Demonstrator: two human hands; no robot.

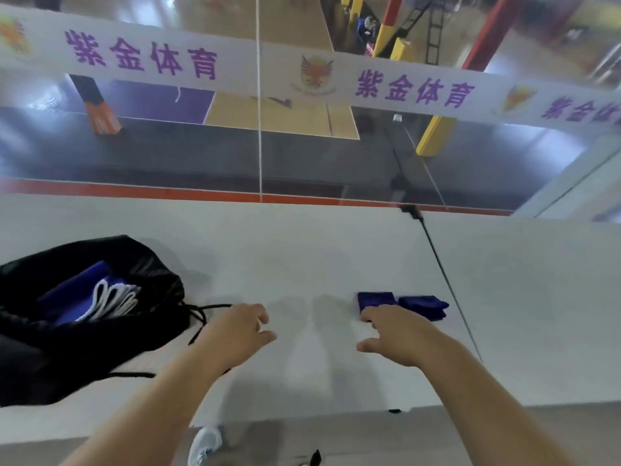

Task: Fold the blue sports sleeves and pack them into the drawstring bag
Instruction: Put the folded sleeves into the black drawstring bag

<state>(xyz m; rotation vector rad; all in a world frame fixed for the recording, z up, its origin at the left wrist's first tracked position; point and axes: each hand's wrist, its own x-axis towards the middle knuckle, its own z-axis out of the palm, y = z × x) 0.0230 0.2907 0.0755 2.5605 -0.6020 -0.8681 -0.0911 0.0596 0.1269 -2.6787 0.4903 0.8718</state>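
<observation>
Right hand fingers touching near folded blue sleeve

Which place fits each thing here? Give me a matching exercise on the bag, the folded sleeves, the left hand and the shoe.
Things:
1. drawstring bag
2. folded blue sleeves
3. left hand
4. white shoe

Places:
A. on the floor below the table edge
B. far left of the table, mouth open
C. beside the bag's cord
D. at the right hand's fingertips

Pairs: 1-B, 2-D, 3-C, 4-A

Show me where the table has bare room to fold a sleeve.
Bare patch between the left hand and right hand; more behind them towards the far edge. Crowded at the drawstring bag left and the folded blue sleeves right.
</observation>
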